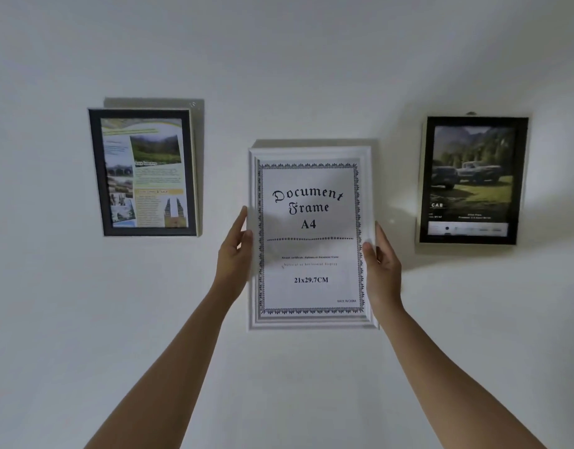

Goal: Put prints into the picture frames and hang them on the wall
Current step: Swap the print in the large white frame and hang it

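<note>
A white picture frame (311,320) is held upright against the white wall (279,59), in the middle of the view. Its insert reads "Document Frame A4 21x29.7CM". My left hand (234,254) grips its left edge, thumb on the front. My right hand (381,259) grips its right edge the same way. A black frame with a landscape brochure print (144,171) hangs on the wall at the left. Another black frame with a print of off-road cars (472,179) hangs at the right.
A small wall hook (193,104) shows above the left frame's top right corner, and another hook (471,113) sits at the top of the right frame. Bare wall stretches above and below the three frames.
</note>
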Demonstrator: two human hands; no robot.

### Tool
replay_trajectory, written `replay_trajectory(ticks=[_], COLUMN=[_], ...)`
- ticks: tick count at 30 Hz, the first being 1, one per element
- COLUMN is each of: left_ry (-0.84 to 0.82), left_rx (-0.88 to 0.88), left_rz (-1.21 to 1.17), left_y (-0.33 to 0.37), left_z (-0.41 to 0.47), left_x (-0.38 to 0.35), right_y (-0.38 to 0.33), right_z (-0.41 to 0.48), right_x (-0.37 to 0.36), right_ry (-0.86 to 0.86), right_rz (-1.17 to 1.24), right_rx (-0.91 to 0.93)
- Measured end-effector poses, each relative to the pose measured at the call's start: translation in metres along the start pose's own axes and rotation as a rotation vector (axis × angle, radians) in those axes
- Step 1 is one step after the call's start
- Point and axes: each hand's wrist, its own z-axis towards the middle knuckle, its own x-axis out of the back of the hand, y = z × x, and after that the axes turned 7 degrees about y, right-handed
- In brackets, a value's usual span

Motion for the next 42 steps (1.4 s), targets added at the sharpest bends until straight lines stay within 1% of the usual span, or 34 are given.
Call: replay_trajectory(ticks=[6,12,21,26,32,42], left_ry=[0.036,-0.022,-0.033,0.025,-0.017,0.010], left_rx=[0.017,0.019,0.018,0.016,0.030,0.044], left_rz=[0.037,0.029,0.010,0.009,0.007,0.028], left_y=[-0.029,-0.044,-0.055,-0.053,-0.054,-0.051], left_z=[-0.004,-0.014,-0.026,-0.027,-0.027,-0.028], left_x=[0.000,0.002,0.005,0.003,0.005,-0.002], right_y=[0.017,0.034,0.045,0.044,0.043,0.038], right_z=[-0.011,-0.023,-0.038,-0.043,-0.044,-0.043], right_x=[0.004,0.009,0.013,0.010,0.010,0.012], right_ry=[-0.028,-0.012,0.002,0.047,0.047,0.058], right_rz=[-0.014,-0.032,-0.054,-0.028,-0.094,-0.150], right_rx=[-0.009,-0.043,-0.067,-0.061,-0.075,-0.053])
